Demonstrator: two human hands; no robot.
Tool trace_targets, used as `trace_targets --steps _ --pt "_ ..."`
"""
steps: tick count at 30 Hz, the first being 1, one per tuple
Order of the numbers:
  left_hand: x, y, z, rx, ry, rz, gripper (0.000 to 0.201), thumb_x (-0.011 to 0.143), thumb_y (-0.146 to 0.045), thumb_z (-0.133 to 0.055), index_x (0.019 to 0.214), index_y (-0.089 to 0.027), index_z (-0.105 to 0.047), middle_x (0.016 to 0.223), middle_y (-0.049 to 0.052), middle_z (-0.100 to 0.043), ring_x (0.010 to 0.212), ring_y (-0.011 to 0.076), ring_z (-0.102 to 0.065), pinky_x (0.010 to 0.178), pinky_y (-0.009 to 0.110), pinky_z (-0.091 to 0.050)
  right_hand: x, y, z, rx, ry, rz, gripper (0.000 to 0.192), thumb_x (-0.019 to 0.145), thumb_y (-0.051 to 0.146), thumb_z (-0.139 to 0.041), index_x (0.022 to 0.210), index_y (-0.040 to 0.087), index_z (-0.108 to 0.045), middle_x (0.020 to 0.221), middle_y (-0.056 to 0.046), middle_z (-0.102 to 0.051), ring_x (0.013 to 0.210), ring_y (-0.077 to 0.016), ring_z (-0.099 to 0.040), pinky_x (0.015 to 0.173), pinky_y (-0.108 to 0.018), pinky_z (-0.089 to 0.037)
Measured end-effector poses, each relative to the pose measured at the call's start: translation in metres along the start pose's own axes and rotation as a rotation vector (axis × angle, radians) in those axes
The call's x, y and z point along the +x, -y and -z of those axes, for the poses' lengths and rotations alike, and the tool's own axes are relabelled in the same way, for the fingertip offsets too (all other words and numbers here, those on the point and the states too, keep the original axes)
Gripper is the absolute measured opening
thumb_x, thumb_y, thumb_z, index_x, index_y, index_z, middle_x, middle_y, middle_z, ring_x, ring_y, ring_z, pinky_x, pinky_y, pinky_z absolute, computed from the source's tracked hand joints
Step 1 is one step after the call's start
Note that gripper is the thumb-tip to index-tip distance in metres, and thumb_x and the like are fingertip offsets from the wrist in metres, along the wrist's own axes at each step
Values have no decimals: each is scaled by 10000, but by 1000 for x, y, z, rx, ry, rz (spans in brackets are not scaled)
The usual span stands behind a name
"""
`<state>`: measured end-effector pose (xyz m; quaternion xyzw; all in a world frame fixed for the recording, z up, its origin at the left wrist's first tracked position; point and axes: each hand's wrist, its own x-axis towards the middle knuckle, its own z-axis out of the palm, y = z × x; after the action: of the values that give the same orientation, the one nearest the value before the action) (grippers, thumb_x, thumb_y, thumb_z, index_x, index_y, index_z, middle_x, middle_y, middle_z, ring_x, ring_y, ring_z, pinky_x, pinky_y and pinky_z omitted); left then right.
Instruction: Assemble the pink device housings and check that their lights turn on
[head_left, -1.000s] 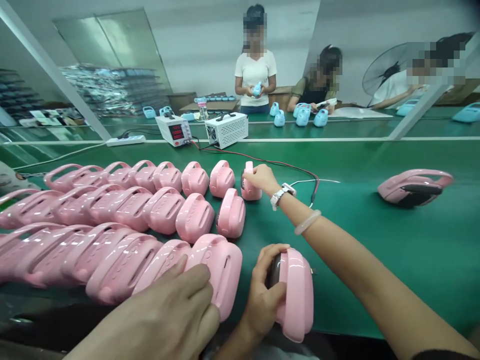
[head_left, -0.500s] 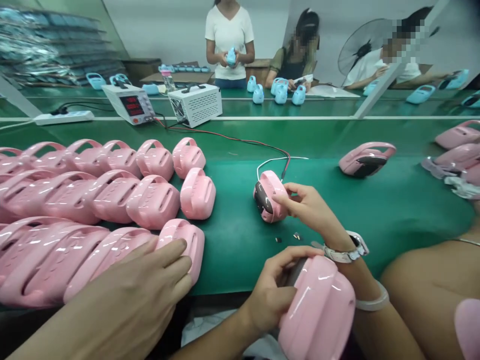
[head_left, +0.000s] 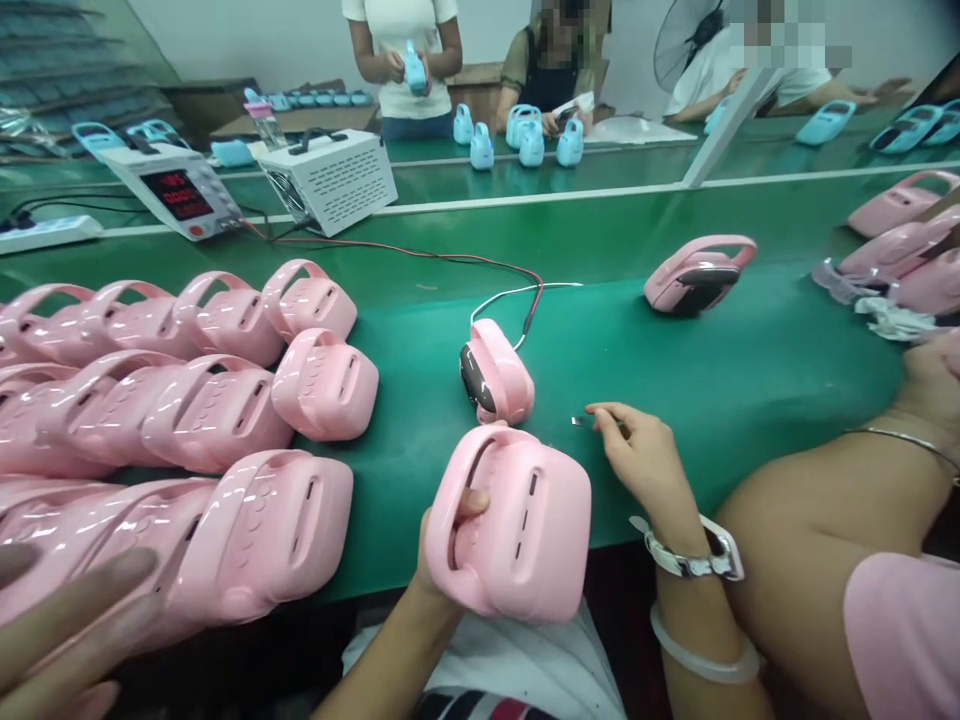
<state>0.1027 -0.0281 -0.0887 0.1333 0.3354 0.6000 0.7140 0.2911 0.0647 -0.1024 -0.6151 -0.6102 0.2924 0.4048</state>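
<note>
My left hand (head_left: 430, 562) grips a pink handheld case (head_left: 544, 540) by its loop handle, thumb through the opening, with its slotted face up. Right of it, my right hand (head_left: 637, 450), with a watch on the wrist, pinches a tiny card-like piece (head_left: 576, 421) at the fingertips, low over the green mat. Behind the held case stands another pink case (head_left: 504, 375) with a dark front panel, upright on the mat, with a red and black lead and a white wire running to it.
Rows of pink cases (head_left: 266, 540) fill the left side. A co-worker's blurred hand (head_left: 82, 610) lies over them. A power supply (head_left: 180, 195) and a white vented box (head_left: 337, 180) stand behind. One pink case (head_left: 701, 280) sits at right, near another person's arm (head_left: 825, 490).
My left hand has lifted and turned its case, so the slotted face shows. My right hand has let go of the wired case and moved right. The co-worker's hand has drawn left; the view has shifted.
</note>
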Motion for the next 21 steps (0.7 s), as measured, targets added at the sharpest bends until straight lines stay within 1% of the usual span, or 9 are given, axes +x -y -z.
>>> trace_targets --steps 2,4,7,9,11,14,17,19,21 --pt "-1 -1 -2 -66 -54 72 464 527 -234 -783 984 -208 -709 708 6 -720 604 213 -683 645 346 -583 0 -6 -4 -59 13 -8 222 746 354 -648 787 197 -801 761 -68 -706 557 -169 -493 600 -336 -377" --pt "-2 -2 -4 -87 -95 158 450 485 -240 -792 924 -186 -704 646 2 -700 579 219 -681 623 345 -583 0 -10 -6 -89 20 -23 178 706 354 -687 739 215 -793 794 -70 -713 587 -173 -485 607 -333 -360" --pt "-4 -4 -7 -104 -145 223 456 466 -252 -780 912 -195 -704 592 -13 -678 546 215 -675 576 331 -574 1 -11 -9 -95 9 -61 106 656 321 -713 628 222 -737 717 -59 -687 572 -170 -457 572 -319 -324" --pt "-6 -6 -9 -97 -167 175 478 452 -241 -773 924 -213 -700 608 -13 -684 633 257 -714 634 364 -597 1 -7 -8 -68 8 -92 104 641 315 -725 609 217 -710 591 -35 -631 524 -163 -450 533 -309 -314" --pt "-7 -7 -10 -54 -171 106 477 463 -244 -765 933 -211 -693 638 3 -689 778 312 -740 729 413 -612 -4 2 -5 -14 27 -115 149 657 356 -736 655 208 -717 517 -13 -595 482 -160 -474 497 -301 -337" --pt "-9 -9 -8 24 -202 25 523 486 -261 -750 1000 -190 -686 690 24 -695 868 336 -731 786 445 -608 -21 21 4 264 27 -142 187 659 369 -787 723 201 -737 570 -8 -648 449 -131 -509 456 -274 -392" --pt "-10 -8 -3 66 -234 -64 684 484 -255 -749 1160 -225 -647 751 12 -701 867 321 -717 792 450 -603 -43 42 12 598 89 -159 121 616 252 -846 668 215 -744 618 -2 -684 403 -88 -486 397 -233 -383" --pt "-10 -7 3 95 -196 -109 747 516 -281 -758 1247 -264 -607 866 20 -721 900 321 -711 816 468 -597 -56 51 11 697 168 -166 116 621 208 -861 648 221 -749 635 -4 -696 404 -81 -497 383 -215 -388" --pt "-12 -7 7 147 -140 -147 728 577 -349 -765 1280 -277 -592 988 46 -727 966 341 -702 860 501 -584 -65 56 5 769 214 -190 129 638 212 -880 667 223 -754 653 -4 -693 436 -84 -524 410 -208 -422"
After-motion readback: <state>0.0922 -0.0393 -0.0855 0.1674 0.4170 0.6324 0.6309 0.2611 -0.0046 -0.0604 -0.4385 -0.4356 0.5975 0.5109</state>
